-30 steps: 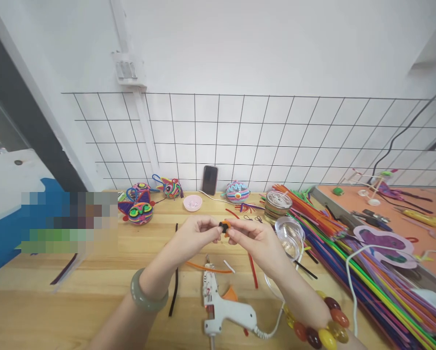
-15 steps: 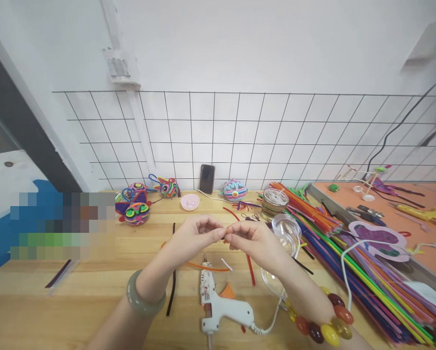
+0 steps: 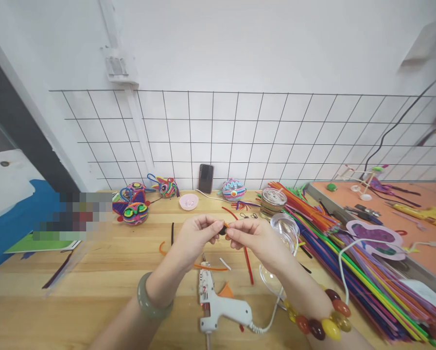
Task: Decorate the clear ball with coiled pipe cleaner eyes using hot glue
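Observation:
Between my fingertips is a small black-and-orange piece (image 3: 223,230), which looks like pipe cleaner; its exact shape is mostly covered. My left hand (image 3: 196,238) pinches its black side between thumb and forefinger. From the other side, my right hand (image 3: 256,240) pinches the orange part. Below the hands a white hot glue gun (image 3: 218,306) lies on the table, nozzle pointing away from me. Near its nozzle are an orange pipe cleaner (image 3: 212,267) and a short white strip (image 3: 225,264). A red pipe cleaner (image 3: 249,266) lies under my right wrist.
A bundle of colourful pipe cleaners (image 3: 349,272) fills the right side, beside clear plastic domes (image 3: 284,228) and a round clear tub (image 3: 273,201). Along the back stand a phone (image 3: 205,178), a pink dish (image 3: 188,201) and striped ornaments (image 3: 135,213). The glue gun's cord (image 3: 272,321) runs right.
The black part of the piece has come into view between my fingertips. My left forearm has shifted slightly right, and the camera view has moved a little.

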`<state>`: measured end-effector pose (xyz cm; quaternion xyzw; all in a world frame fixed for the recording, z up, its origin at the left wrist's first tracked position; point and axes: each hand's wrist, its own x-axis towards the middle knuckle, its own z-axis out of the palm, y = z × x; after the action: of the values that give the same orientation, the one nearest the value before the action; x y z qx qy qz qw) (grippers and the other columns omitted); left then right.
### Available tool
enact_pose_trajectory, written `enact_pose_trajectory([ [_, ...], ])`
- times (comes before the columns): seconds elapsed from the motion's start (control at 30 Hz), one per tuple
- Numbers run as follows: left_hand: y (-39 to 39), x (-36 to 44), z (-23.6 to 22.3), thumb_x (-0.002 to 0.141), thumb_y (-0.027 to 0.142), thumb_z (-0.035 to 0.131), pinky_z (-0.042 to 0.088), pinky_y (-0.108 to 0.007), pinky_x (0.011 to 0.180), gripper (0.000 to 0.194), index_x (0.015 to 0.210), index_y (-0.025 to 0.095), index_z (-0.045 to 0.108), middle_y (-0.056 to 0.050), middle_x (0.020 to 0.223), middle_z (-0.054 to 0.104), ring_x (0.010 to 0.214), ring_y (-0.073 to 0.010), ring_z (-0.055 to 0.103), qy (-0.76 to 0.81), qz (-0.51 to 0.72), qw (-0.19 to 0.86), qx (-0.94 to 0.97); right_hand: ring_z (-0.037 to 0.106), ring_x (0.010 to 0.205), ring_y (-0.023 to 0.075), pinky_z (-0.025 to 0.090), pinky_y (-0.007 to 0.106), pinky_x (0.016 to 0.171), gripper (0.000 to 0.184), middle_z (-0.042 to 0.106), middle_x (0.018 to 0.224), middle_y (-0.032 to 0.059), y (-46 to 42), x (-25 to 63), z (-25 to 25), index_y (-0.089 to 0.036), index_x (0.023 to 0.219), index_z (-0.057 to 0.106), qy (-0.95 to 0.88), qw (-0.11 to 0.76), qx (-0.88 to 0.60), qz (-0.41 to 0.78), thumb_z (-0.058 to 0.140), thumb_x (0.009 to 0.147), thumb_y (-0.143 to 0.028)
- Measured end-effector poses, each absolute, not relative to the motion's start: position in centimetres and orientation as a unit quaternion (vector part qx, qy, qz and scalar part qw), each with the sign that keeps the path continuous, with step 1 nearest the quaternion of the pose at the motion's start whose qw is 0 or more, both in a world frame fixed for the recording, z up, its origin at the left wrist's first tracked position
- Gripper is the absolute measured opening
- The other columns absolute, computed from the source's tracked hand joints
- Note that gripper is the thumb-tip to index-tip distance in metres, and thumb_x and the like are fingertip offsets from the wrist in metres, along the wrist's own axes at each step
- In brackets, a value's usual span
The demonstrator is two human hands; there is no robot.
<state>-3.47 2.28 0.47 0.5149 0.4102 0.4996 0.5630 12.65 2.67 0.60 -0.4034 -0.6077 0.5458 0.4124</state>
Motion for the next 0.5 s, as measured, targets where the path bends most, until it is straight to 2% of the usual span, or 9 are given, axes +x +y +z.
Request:
enact_pose_trajectory([
  [0.23,2.18,-3.47,0.88,0.064,0.035,0.072,0.035,-0.020,0.051,0.024,0.065,0.012,0.063,0.002,0.058,0.055,0.050,-0.0058,0.045,0.404,0.475,0.588,0.515,0.054,0.052,0.0093,0.045,0.024,0.056,0.027,0.063,0.056,-0.0004,2.64,12.75,0.65,-0.014,0.072,0.070,-0.600,0.420,-0.410,0.544,0.071,0.066,-0.040],
  [0.5,2.13,-3.28,0.70,0.061,0.029,0.075,0.043,-0.020,0.056,0.020,0.064,0.011,0.066,0.000,0.058,0.060,0.052,-0.0069,0.052,0.380,0.496,0.632,0.458,0.059,0.055,0.0098,0.048,0.024,0.058,0.023,0.067,0.061,0.0003,2.48,12.60,0.63,-0.015,0.072,0.069,-0.583,0.432,-0.403,0.558,0.074,0.064,-0.035],
])
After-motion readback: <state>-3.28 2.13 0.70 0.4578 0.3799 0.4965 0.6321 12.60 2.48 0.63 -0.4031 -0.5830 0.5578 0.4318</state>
